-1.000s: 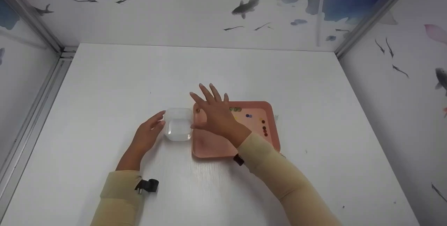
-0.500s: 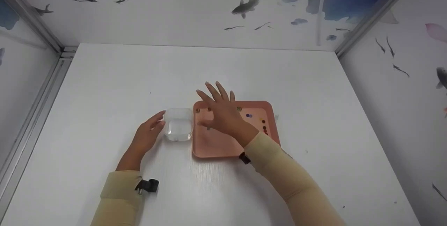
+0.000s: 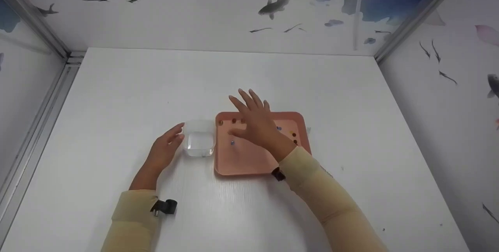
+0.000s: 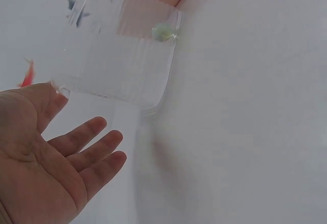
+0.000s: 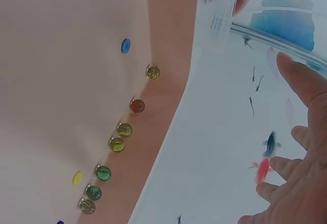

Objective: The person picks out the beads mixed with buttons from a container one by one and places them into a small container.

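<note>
A clear plastic box (image 3: 199,139) stands at the left side of a pink tray (image 3: 245,164). My left hand (image 3: 165,148) is beside the box, its fingers loosely bent; one fingertip appears to touch a corner in the left wrist view. A greenish marble (image 4: 163,32) shows through the box wall. Over the tray hovers my right hand (image 3: 255,123), fingers spread, holding nothing. Below it, a blue button (image 5: 125,46) lies on the tray floor. Glass marbles line the tray's far side, among them a reddish one (image 5: 137,105) and a green one (image 5: 103,173).
Dark red buttons (image 3: 294,141) lie near the tray's right side, with a yellow one (image 5: 77,177) closer to the marbles. The white table (image 3: 128,88) is enclosed by panels printed with fish. Black wrist cameras are strapped to both sleeves.
My right hand has drifted right and slightly away over the tray, from beside the box. The blue button and some marbles have come into sight. My left hand and the box stay put.
</note>
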### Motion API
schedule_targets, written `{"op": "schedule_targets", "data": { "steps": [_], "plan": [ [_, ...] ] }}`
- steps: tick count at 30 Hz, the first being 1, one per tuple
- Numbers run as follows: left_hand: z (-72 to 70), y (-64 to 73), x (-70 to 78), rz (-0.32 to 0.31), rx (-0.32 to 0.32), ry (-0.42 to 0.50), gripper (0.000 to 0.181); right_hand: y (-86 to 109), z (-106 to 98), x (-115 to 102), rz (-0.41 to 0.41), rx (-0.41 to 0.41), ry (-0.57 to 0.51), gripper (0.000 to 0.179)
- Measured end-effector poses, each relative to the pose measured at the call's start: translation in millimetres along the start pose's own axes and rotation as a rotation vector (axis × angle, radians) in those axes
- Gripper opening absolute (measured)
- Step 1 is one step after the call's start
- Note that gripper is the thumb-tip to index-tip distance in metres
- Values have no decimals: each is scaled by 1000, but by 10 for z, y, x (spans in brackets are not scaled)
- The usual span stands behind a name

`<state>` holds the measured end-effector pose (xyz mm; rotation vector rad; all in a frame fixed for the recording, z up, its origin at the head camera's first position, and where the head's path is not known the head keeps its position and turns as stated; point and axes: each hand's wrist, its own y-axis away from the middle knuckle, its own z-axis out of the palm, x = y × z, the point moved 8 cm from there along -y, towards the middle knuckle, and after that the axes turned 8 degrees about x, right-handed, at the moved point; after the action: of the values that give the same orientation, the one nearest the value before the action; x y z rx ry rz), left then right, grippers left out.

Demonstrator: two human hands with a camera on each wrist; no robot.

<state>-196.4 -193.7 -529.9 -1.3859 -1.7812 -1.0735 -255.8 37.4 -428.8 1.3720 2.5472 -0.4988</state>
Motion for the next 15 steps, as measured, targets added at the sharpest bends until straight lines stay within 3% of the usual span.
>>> {"op": "schedule_targets", "data": {
  "steps": [9, 15],
  "plan": [
    [4, -5, -18, -15, 3, -2, 50, 34, -72, 126, 21, 41, -145, 88],
    [-1, 0, -22, -6, 1, 3, 50, 42, -128, 211, 22, 81, -170, 86]
  ]
}}
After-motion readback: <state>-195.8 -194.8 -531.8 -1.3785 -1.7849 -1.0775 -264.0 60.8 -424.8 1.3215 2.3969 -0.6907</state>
